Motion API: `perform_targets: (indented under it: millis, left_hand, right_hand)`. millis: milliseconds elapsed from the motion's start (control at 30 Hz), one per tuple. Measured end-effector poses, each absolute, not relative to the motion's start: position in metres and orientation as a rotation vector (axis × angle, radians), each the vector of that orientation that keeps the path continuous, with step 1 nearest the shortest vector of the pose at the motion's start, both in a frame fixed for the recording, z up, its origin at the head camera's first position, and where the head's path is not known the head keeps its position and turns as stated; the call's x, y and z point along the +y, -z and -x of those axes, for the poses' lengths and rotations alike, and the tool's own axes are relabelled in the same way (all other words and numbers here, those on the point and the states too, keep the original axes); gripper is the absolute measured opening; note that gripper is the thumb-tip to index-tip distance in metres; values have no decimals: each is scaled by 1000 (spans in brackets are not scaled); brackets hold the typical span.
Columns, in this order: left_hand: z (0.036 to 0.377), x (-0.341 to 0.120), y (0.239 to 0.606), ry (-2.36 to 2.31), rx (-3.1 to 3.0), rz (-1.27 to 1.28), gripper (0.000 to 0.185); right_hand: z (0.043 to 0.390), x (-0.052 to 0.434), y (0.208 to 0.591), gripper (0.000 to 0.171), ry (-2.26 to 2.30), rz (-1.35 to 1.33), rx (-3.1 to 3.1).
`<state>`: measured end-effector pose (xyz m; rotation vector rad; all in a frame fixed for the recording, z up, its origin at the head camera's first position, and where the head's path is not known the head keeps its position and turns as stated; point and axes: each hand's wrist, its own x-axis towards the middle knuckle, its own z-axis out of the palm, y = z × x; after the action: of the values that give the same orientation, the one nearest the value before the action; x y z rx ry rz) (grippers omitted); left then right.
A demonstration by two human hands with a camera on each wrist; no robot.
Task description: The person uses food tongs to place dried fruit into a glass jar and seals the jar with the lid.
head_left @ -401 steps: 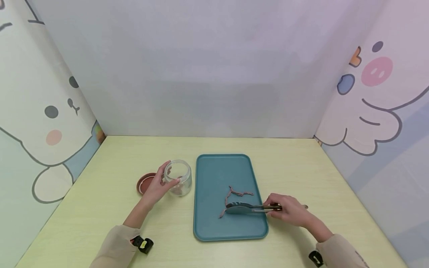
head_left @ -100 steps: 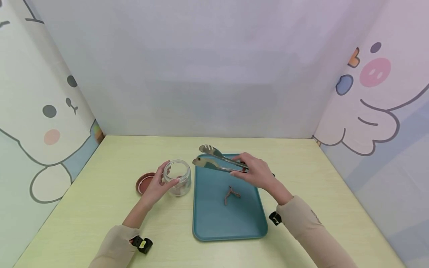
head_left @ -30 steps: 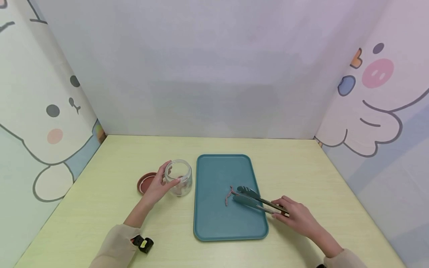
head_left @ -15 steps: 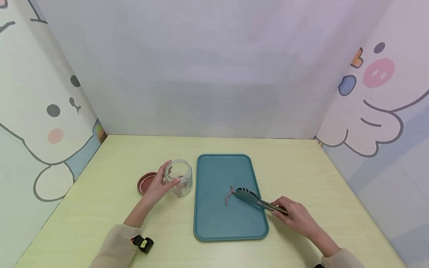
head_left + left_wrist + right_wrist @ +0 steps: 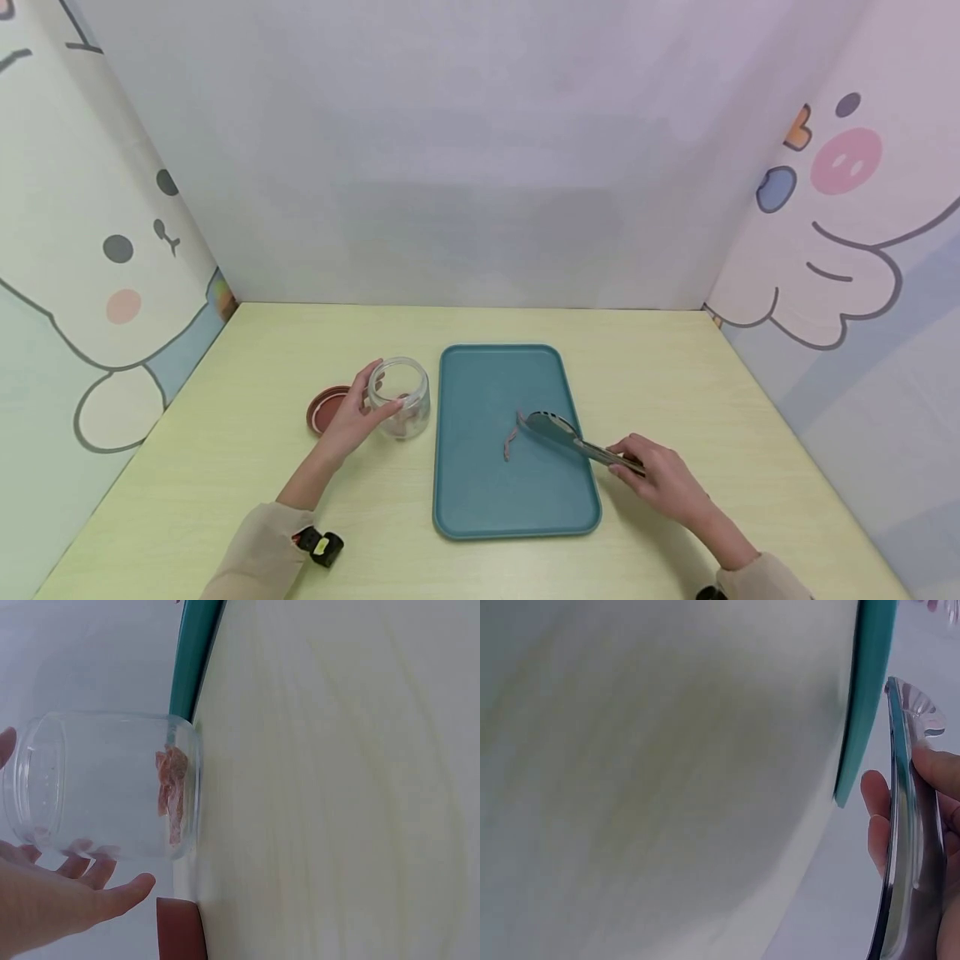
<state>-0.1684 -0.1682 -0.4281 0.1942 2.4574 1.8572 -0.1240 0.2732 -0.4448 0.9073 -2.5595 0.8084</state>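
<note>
Tongs (image 5: 577, 440) lay squeezed shut in the right hand (image 5: 660, 483) in the head view, whose fingers (image 5: 626, 467) curled round the handle end. The tips had closed on a thin pinkish strip (image 5: 513, 435), one end caught at the tips and the rest trailing down toward the teal tray (image 5: 480, 508); whether its lower end was touching the tray could not be told. No other strip showed on the tray, so this looked like the last one to go. To the left of those fingers, the left hand (image 5: 352, 417) cupped a clear glass jar (image 5: 401, 398) standing upright on the table (image 5: 675, 375), with a reddish lid (image 5: 324, 408) lying flat just beyond that hand.

Seen from the left wrist, the jar (image 5: 105, 784) already held a small heap of the same pinkish pieces (image 5: 171, 795) at its bottom, so most of the moving appeared done. The left hand's fingers (image 5: 112, 896) wrapped loosely round the glass, and the tray's edge (image 5: 191, 660) ran close by the jar's base.

From the right wrist, the tongs (image 5: 904, 825) ran as one narrow steel bar, both arms pressed together under the fingers (image 5: 877, 817). The tray rim (image 5: 866, 697) sat beside them. Judging by this, what remained was carrying the strip over to the jar, then fitting the lid.
</note>
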Motion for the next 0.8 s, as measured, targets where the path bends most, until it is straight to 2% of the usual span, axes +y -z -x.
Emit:
perform_targets:
  millis: [500,633,800]
  left_hand:
    - [167,-168,427,-1857,2453,-194,76]
    - [162,-164,415,-1873,2430,-184,74]
    - [166,-167,424,-1869,2440,-186,76]
  right_hand:
    - [146,267,417,28,-782,-962,-2454]
    - [154,262,406,27,-778,-975,-2447]
    - [162,253,395,25,-785,-985,-2444]
